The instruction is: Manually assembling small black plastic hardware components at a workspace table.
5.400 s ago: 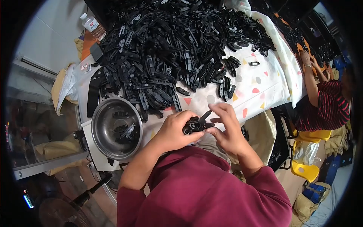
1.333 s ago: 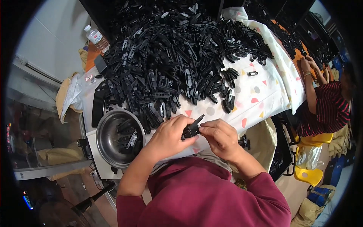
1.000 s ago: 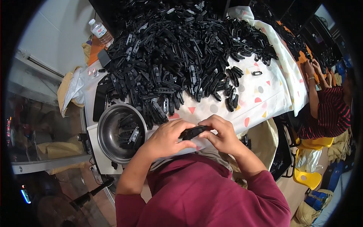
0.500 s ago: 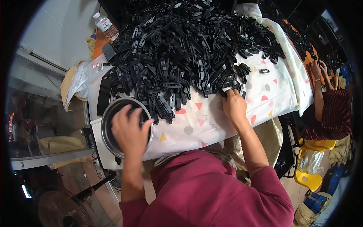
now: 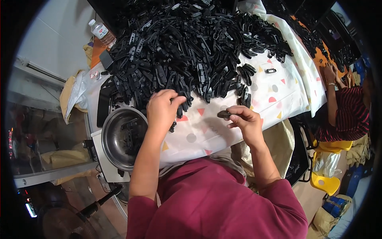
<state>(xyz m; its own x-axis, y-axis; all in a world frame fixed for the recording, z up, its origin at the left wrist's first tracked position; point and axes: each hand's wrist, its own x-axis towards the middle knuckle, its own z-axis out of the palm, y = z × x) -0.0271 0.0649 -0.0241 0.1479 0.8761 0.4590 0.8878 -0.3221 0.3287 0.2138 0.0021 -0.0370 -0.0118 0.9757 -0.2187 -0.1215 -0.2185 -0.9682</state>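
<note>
My right hand (image 5: 245, 121) pinches a small, dark, elongated plastic part (image 5: 225, 114) above the near side of the patterned tablecloth (image 5: 223, 135). Over the front edge of a large pile of black plastic parts (image 5: 167, 51), my left hand (image 5: 161, 111) is bent, its thumb apart from the fingers. No part shows in it, though its fingertips are partly hidden. Beside my left forearm stands a round metal bowl (image 5: 113, 137), with several of the black parts lying inside.
A plastic bottle (image 5: 102, 33) stands at the far left. A dark flat panel (image 5: 104, 104) lies behind the bowl. One loose part (image 5: 270, 71) rests on the cloth at right. Below left is a fan (image 5: 61, 223). A person in a striped top (image 5: 348, 115) works at far right, near yellow stools (image 5: 324, 183).
My left hand has left the bowl and moved right to the pile's edge. My right hand has drawn back toward me from the pile with a dark part in its fingers.
</note>
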